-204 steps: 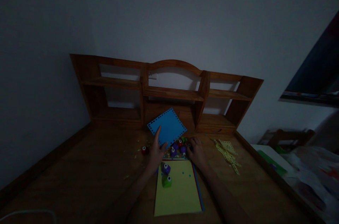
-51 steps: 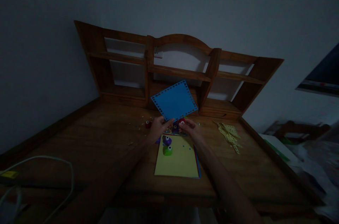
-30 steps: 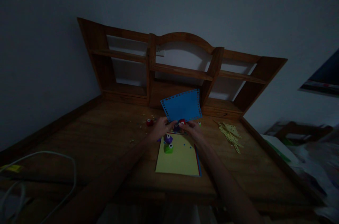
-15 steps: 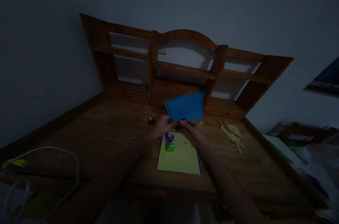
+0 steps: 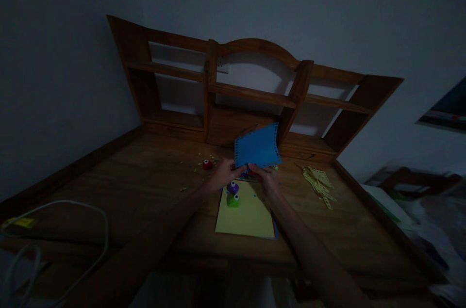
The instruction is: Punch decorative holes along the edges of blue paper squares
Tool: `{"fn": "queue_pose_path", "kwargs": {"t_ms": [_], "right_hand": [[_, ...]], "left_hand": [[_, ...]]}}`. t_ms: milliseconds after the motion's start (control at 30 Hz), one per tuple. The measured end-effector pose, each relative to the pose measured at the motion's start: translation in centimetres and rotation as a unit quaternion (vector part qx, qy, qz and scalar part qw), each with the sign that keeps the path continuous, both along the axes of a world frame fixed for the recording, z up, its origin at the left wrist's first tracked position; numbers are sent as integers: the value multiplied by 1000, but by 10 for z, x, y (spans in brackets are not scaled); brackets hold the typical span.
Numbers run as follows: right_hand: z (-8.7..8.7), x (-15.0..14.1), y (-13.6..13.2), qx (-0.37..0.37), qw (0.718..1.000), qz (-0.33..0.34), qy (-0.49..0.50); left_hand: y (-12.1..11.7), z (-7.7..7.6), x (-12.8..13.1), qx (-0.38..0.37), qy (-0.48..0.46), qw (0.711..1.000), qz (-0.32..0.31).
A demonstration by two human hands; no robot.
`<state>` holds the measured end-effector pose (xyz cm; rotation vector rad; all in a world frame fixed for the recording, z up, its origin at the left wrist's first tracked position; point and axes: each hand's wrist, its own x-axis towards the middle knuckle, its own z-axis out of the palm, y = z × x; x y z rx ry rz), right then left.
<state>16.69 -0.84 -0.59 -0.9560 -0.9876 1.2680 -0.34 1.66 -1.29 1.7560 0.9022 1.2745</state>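
A blue sheet of paper (image 5: 257,147) with rows of punched holes along its edges is held up above the desk. My left hand (image 5: 226,170) is closed on its near left corner. My right hand (image 5: 267,176) is closed round a small red paper punch (image 5: 251,172) at the sheet's near edge; the fingers hide most of it. Just below my hands, a purple paper punch (image 5: 233,187) and a green paper punch (image 5: 233,201) sit on a stack of coloured paper (image 5: 245,220) with a yellow sheet on top.
Another red punch (image 5: 207,164) stands left of my left hand, among scattered paper bits. A further green punch (image 5: 275,168) shows partly behind my right hand. Yellow punched strips (image 5: 318,182) lie to the right. A wooden shelf unit (image 5: 251,94) stands behind; a white cable (image 5: 83,206) loops at left.
The blue sheet has turned and tilted, its left edge shifting to the right. The right hand and its red punch stay at the near edge, with the punch now more covered.
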Motion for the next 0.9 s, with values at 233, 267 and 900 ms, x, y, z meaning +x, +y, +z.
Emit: {"fn": "queue_pose_path", "kwargs": {"t_ms": [233,267,900], "right_hand": [[2,-2,-1,-32,999,37,-7],[2,-2,0,-36,998,50,-4],[0,3,2,15,985,167,-38]], "left_hand": [[4,-1,-3,0,8,999,38],[5,-1,-4,-5,9,999,45],[8,5,-11,-4,-32,986,163]]}}
